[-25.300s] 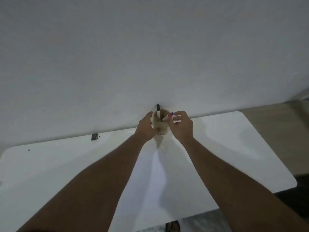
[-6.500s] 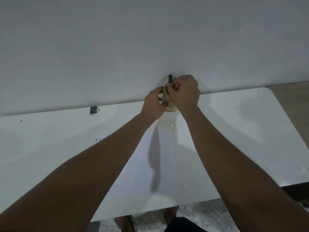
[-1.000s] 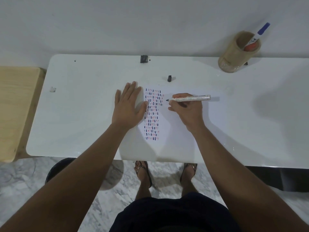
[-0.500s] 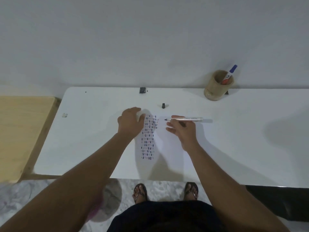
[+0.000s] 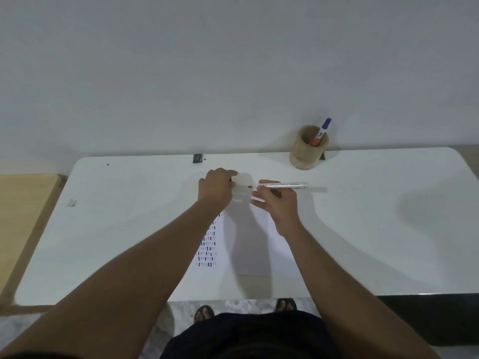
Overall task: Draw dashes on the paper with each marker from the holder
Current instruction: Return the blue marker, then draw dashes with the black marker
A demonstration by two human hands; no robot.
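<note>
My right hand (image 5: 278, 200) holds an uncapped white marker (image 5: 287, 185) level above the table, its dark tip pointing left. My left hand (image 5: 216, 187) is curled just left of that tip, and a small dark piece, apparently the black cap (image 5: 230, 180), shows at its fingertips. The white paper (image 5: 255, 244) lies under both forearms, with columns of red, blue and dark dashes (image 5: 207, 251) on its left part. The tan wooden holder (image 5: 302, 154) stands at the back right with a blue-capped marker (image 5: 323, 129) and a red one (image 5: 315, 143) in it.
The white table (image 5: 388, 229) stands against a plain wall. A small black piece (image 5: 197, 158) sits at the back edge and a white scrap (image 5: 71, 202) at the left. A wooden surface (image 5: 20, 216) adjoins the table's left side. My sandalled feet (image 5: 204, 312) show below the front edge.
My left hand has left the paper and gone forward to where the cap lay, closing there. My right hand has lifted the marker off the paper. The view has tilted up.
</note>
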